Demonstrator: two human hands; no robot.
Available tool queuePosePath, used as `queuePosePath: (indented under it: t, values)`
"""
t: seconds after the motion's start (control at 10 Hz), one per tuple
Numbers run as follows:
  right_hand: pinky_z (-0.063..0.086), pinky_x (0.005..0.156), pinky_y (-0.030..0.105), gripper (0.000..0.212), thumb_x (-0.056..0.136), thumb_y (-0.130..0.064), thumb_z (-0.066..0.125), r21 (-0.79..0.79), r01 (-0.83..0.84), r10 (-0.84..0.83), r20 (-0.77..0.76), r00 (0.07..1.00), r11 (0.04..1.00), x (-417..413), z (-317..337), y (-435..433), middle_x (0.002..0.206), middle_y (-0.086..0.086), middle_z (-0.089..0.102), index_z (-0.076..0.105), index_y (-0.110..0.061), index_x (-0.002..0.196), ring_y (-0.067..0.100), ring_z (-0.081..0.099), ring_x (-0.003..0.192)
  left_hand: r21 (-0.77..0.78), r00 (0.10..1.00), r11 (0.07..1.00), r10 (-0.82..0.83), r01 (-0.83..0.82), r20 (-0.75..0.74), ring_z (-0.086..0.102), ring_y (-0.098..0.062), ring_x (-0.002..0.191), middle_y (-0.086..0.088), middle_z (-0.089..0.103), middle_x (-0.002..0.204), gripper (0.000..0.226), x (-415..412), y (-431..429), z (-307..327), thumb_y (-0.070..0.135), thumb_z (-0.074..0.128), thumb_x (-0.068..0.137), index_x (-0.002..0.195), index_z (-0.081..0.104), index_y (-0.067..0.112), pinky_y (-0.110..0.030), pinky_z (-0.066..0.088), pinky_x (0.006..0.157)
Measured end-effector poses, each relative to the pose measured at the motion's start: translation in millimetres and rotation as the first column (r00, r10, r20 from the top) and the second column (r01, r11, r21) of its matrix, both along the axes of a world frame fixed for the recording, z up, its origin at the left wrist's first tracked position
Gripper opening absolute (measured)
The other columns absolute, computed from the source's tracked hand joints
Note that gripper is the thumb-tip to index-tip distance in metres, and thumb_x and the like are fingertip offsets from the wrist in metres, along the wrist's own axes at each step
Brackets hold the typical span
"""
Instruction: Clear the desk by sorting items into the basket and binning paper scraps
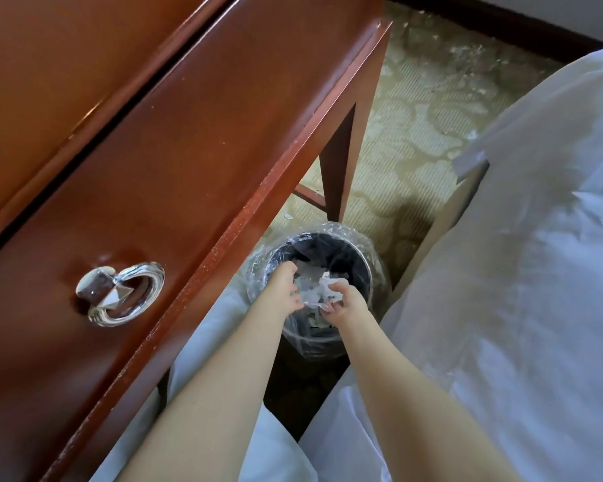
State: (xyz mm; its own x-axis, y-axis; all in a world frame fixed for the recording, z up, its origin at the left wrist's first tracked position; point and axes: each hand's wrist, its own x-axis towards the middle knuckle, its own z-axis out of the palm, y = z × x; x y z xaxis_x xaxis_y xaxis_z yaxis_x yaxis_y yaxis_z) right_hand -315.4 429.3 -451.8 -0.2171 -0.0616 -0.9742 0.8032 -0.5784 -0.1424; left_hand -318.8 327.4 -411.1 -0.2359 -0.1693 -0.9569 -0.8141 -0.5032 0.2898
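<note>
A round black bin (357, 253) lined with a clear plastic bag stands on the floor beside the desk leg. Both my arms reach down over its mouth. My left hand (286, 285) and my right hand (345, 302) hold crumpled white paper scraps (315, 290) between them, just above the inside of the bin. The fingers of both hands curl round the scraps. More white scraps lie inside the bin under my hands.
The reddish wooden desk (188, 151) fills the left, with a glass ring-shaped ashtray (121, 293) on it. Its leg (338, 161) stands just behind the bin. A white bedsheet (519, 273) covers the right. Patterned carpet (415, 116) lies beyond.
</note>
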Motion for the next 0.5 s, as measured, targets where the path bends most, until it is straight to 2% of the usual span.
queuePosePath:
  t: [0.1,0.2,0.3,0.4,0.5]
  values:
    - [0.045,0.094,0.033,0.035,0.093,0.0,0.045,-0.005,-0.017,0.017,0.013,1.0,1.0,-3,8,1,0.139,0.015,0.045,0.044,-0.005,0.127,0.029,0.058,0.098,-0.037,0.998,0.998,-0.06,0.06,-0.008,0.028,-0.034,0.139,-0.018,0.029,0.15,0.049,2,-6,4,0.014,0.038,0.097,0.145,0.029,0.009,-0.045,0.027,0.111]
    - [0.043,0.099,0.03,0.044,0.095,0.002,0.04,0.022,-0.043,0.043,0.005,0.999,0.999,-3,8,1,0.149,0.015,0.035,0.039,-0.005,0.138,0.034,0.046,0.129,-0.034,0.996,0.997,-0.07,0.068,-0.053,0.025,-0.032,0.142,-0.018,0.026,0.152,0.051,2,-6,14,0.015,0.038,0.098,0.147,0.026,0.009,-0.044,0.024,0.113]
    - [0.045,0.094,0.029,0.04,0.096,0.002,0.038,0.05,-0.097,0.099,-0.041,0.994,0.994,-4,30,5,0.107,0.008,0.057,0.043,-0.001,0.136,0.029,0.056,0.108,-0.04,0.988,0.994,-0.106,0.102,-0.115,0.026,-0.031,0.142,-0.016,0.027,0.153,0.05,2,-5,27,0.015,0.036,0.098,0.147,0.028,0.01,-0.044,0.023,0.114]
    - [0.036,0.101,0.034,0.038,0.099,-0.005,0.041,0.084,-0.105,0.111,-0.072,0.991,0.991,-4,46,10,0.091,0.006,0.05,0.043,-0.002,0.136,0.025,0.052,0.105,-0.079,0.979,0.987,-0.147,0.136,-0.142,0.027,-0.03,0.142,-0.013,0.029,0.153,0.045,5,-4,45,0.016,0.035,0.099,0.144,0.036,0.012,-0.043,0.024,0.114]
    - [0.034,0.107,0.04,0.039,0.1,-0.008,0.038,0.077,-0.125,0.131,-0.081,0.988,0.989,-3,61,12,0.134,0.01,0.051,0.043,-0.008,0.139,0.03,0.047,0.125,-0.086,0.971,0.984,-0.166,0.153,-0.171,0.03,-0.028,0.141,-0.011,0.034,0.151,0.043,10,0,62,0.02,0.036,0.1,0.142,0.039,0.014,-0.043,0.025,0.114]
